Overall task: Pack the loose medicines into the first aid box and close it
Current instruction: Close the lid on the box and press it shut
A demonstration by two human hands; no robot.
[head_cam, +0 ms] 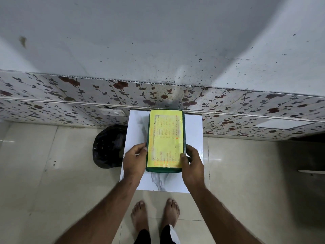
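The first aid box point(165, 140) is a dark green case with a yellow printed sheet covering its lid. It lies shut on a small white marble-pattern table point(135, 131). My left hand point(134, 162) grips the box's left edge near its front corner, thumb on the rim. My right hand point(192, 164) grips the right edge, thumb resting on the yellow sheet. No loose medicines are visible on the table.
A black plastic bag point(109, 147) sits on the floor left of the table. A floral tiled wall band point(70, 95) runs right behind the table. My bare feet point(155, 213) stand on beige floor tiles at the table's front edge.
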